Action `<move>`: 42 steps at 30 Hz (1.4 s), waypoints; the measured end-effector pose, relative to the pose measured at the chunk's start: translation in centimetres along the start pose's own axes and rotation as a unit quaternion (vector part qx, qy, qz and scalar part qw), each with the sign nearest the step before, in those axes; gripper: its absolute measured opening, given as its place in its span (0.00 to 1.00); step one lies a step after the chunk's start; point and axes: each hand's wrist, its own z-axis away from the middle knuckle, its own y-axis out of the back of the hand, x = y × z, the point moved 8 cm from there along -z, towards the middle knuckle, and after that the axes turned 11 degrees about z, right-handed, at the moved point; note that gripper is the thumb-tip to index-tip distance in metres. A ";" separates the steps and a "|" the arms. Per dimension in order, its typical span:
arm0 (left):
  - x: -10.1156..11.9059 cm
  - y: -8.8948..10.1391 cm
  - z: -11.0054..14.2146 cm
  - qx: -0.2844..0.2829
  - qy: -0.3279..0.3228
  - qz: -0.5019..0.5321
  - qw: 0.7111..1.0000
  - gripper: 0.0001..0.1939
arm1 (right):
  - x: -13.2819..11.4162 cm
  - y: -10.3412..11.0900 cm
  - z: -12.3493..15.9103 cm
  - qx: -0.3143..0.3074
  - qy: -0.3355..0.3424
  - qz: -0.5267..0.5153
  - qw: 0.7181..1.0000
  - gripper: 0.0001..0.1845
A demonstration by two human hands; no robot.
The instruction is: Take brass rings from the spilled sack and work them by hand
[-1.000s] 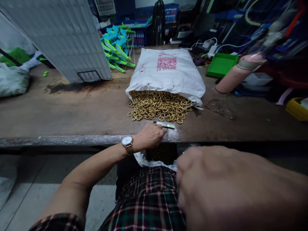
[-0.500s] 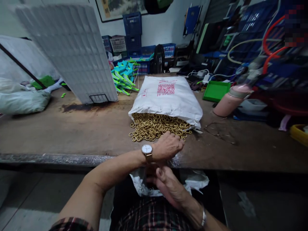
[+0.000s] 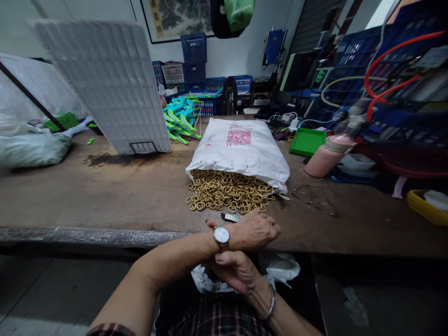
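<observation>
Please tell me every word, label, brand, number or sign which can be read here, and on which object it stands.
No word or number is clear enough to quote.
White bag: red QR code with red characters around it, too blurred to read.
Wristwatch: dial marks too small to read.
Hanging green bag: pale marks, unreadable.

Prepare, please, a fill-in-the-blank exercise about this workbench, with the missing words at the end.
Small gold-coloured rings spill from the open mouth of the red-printed ____ sack.
The round, white-faced wristwatch is on the person's ____ wrist, and the other hand is close to it.
Seen by the person, the pink bottle is to the ____ of the sack.
The shallow rectangular tray beside the bottle is ____.

Missing words: white; left; right; green.
</observation>
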 end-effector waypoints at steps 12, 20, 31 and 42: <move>0.1 0.1 0.8 0.017 -0.001 0.022 1.000 0.05 | 0.6 -0.7 -0.2 0.004 -0.024 0.022 0.999 0.38; 0.0 -0.1 1.0 0.021 -0.010 0.035 0.999 0.05 | 1.1 0.1 -0.3 0.031 -0.042 0.034 0.998 0.38; 0.0 -0.3 1.4 0.002 -0.006 0.040 0.999 0.04 | 1.4 0.4 -0.3 0.044 -0.053 0.054 0.996 0.36; 0.2 -0.2 2.0 0.011 -0.007 0.045 0.999 0.04 | 2.0 0.8 -0.1 0.056 -0.073 0.085 0.992 0.35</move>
